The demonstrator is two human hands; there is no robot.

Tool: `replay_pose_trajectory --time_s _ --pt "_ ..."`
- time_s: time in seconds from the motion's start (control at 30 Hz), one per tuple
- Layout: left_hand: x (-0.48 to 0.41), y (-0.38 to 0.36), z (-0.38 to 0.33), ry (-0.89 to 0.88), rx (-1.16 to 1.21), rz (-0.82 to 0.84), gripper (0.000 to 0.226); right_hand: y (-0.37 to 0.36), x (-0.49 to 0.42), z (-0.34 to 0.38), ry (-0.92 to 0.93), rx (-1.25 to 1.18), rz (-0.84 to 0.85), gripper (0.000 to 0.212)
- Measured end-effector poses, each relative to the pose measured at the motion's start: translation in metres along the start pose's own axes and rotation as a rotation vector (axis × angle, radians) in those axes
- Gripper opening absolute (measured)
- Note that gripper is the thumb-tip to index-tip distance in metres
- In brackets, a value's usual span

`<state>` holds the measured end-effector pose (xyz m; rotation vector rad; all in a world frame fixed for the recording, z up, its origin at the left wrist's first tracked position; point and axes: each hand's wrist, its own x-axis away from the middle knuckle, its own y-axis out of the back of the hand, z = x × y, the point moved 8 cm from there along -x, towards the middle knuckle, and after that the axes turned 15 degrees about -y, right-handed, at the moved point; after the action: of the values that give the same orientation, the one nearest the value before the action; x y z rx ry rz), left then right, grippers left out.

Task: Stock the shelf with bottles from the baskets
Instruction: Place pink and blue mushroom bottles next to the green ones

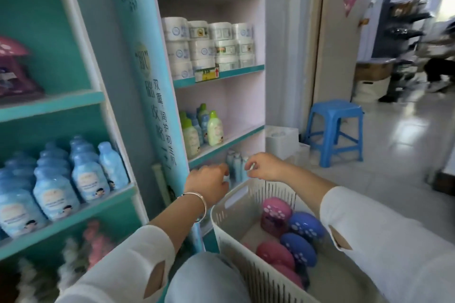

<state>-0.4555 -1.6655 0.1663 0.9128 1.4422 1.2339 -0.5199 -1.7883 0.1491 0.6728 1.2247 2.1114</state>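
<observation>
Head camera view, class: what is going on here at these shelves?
A person is stocking a low shelf compartment. Both hands reach to the pale blue bottles standing there. The right hand pinches the top of one. The left hand is at another, its grip unclear. A white basket in front of the shelf holds pink and blue spotted containers.

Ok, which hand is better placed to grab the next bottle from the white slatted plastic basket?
Right hand, probably: it hangs above the basket's far rim, while the left hand reaches among pale blue shelved bottles.
</observation>
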Motion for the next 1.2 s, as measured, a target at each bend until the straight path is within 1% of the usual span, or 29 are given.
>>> replay_pose_trajectory --time_s 0.13,0.23,0.33,0.4,0.5,0.6,0.73,0.83,1.1,1.2 --pt "-0.016 -0.042 -0.032 -0.082 0.006 0.093 0.032 -0.034 -0.007 -0.046 -0.057 0.079 0.077 0.026" --pt "-0.024 -0.069 -0.044 -0.107 0.0 0.163 0.034 -0.059 -0.015 -0.072 -0.1 0.128 0.113 0.029" --pt "-0.031 -0.087 -0.049 -0.12 0.001 0.189 0.033 -0.081 -0.028 -0.097 -0.186 0.101 0.127 0.029" --pt "-0.036 -0.098 -0.05 -0.139 -0.004 0.203 0.032 -0.091 -0.038 -0.108 -0.22 0.099 0.115 0.031" --pt "-0.042 -0.112 -0.044 -0.147 -0.009 0.238 0.033 -0.094 -0.051 -0.122 -0.258 0.137 0.016 0.038" --pt "-0.044 -0.123 -0.036 -0.128 0.007 0.243 0.031 -0.101 -0.062 -0.134 -0.334 0.157 -0.046 0.044" --pt "-0.045 -0.132 -0.028 -0.102 0.025 0.261 0.035 -0.118 -0.075 -0.147 -0.42 0.195 -0.082 0.049" --pt "-0.046 -0.139 -0.021 -0.087 0.047 0.259 0.033 -0.128 -0.082 -0.151 -0.45 0.259 -0.071 0.047" --pt "-0.047 -0.144 -0.01 -0.088 0.136 0.205 0.032 -0.143 -0.089 -0.153 -0.424 0.272 -0.054 0.041" --pt "-0.044 -0.135 -0.009 -0.103 0.136 0.191 0.033 -0.138 -0.087 -0.149 -0.429 0.218 -0.032 0.039"
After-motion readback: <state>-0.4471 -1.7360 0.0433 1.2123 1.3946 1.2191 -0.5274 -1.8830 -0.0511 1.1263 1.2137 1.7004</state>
